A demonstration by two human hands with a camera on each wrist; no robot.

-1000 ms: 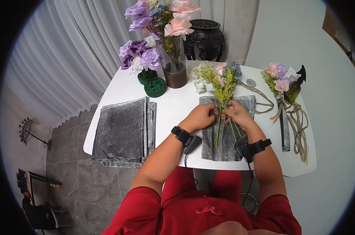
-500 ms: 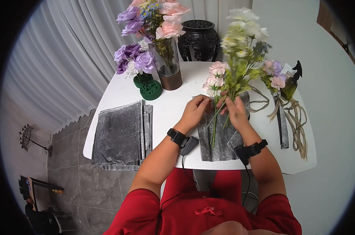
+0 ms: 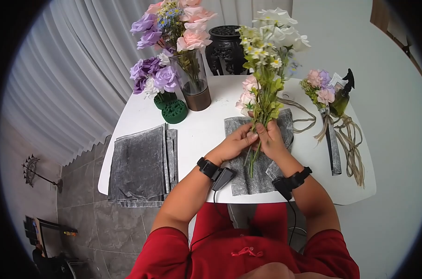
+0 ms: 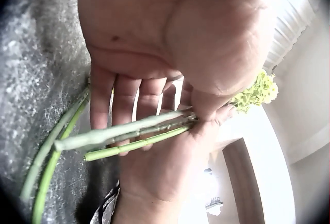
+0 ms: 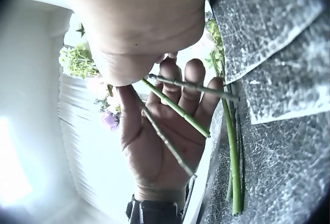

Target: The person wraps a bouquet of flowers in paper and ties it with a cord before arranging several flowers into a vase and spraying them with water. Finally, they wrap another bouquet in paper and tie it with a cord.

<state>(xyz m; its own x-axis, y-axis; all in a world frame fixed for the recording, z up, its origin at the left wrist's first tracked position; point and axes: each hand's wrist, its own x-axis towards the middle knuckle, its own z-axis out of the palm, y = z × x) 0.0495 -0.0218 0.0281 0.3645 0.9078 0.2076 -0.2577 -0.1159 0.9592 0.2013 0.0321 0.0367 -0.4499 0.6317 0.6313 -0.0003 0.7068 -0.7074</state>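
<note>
Upright between my hands stands a bunch of artificial flowers (image 3: 266, 51): white blooms, small daisies and green leaves. My right hand (image 3: 272, 141) grips its stems below the leaves. From the other side my left hand (image 3: 236, 143) pinches the same stems, thumbs close together. In the left wrist view the cut stem ends (image 4: 124, 131) stick out across the palms. The right wrist view shows the left fingers (image 5: 192, 87) stretched behind the stems. Pink flowers (image 3: 248, 93) lie beyond the hands, with loose green stems (image 5: 234, 172) on a grey wrapping sheet (image 3: 248, 181).
On the left lies a stack of dark grey sheets (image 3: 139, 162). Behind it are green floral foam blocks (image 3: 174, 112) with purple flowers and a tall vase (image 3: 194, 95). To the right are a small wrapped bouquet (image 3: 325, 93), a spray bottle (image 3: 343, 100) and raffia strands (image 3: 352, 153).
The white flowers and daisies were lifted off the sheet, leaving the pink ones behind. They then moved slightly left, and my left hand came in to the stems.
</note>
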